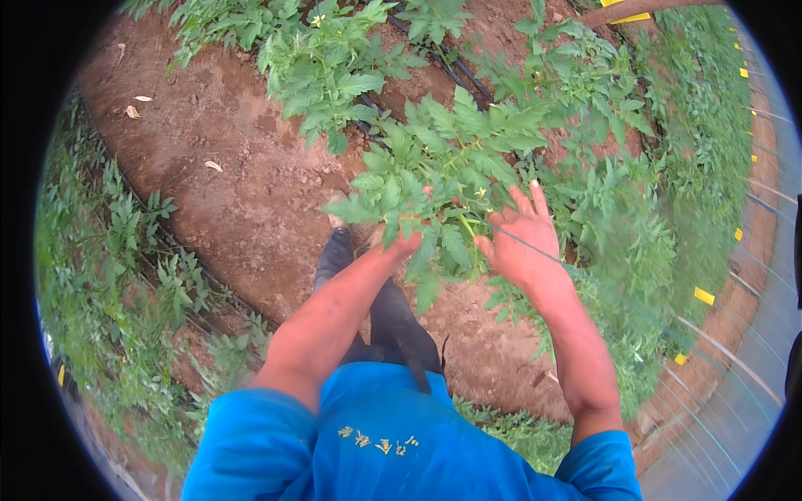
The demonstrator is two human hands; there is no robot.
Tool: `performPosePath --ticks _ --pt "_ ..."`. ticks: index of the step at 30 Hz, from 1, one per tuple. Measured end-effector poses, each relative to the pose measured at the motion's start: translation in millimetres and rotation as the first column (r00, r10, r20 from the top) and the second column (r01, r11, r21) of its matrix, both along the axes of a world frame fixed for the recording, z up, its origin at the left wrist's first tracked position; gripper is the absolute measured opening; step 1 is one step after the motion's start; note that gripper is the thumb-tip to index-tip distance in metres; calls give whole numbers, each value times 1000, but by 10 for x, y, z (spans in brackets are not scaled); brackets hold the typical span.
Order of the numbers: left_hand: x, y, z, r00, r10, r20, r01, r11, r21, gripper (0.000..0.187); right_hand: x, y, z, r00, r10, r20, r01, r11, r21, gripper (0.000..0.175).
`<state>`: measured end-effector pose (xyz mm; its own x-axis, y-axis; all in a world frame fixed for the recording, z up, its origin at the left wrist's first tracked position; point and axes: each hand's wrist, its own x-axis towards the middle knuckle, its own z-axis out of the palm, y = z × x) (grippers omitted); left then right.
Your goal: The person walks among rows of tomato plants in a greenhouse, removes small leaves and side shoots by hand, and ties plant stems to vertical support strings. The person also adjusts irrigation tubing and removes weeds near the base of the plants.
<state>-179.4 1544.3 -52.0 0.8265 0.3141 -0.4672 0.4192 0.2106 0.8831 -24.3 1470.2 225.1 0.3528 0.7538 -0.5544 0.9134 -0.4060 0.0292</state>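
A leafy tomato plant (463,144) with small yellow flowers stands before me, between my two hands. My left hand (410,235) reaches in among its leaves, which cover most of the fingers, so its grip is hidden. My right hand (523,235) is at the right side of the plant, thumb and index finger by a pale green stem (467,225), the other fingers spread upward. Whether the thumb and finger press on the stem is not clear. A thin green string (526,243) runs from the plant across the back of my right hand.
Black drip hoses (460,75) run along the row. More tomato plants (326,69) grow beyond, others (113,263) at the left beside another hose. Bare soil (232,156) lies between rows. Yellow cards (704,295) and strings are at the right; a curved brown bar (645,9) crosses the top.
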Motion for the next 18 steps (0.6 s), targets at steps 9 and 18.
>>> performPosePath --ticks 9,18 --pt "-148 24 143 999 -47 -2 47 998 38 50 -702 0 228 980 -188 -66 197 961 196 43" --pt "-610 635 375 984 -167 64 176 969 -173 51 -818 604 772 958 -281 -52 284 916 284 49"
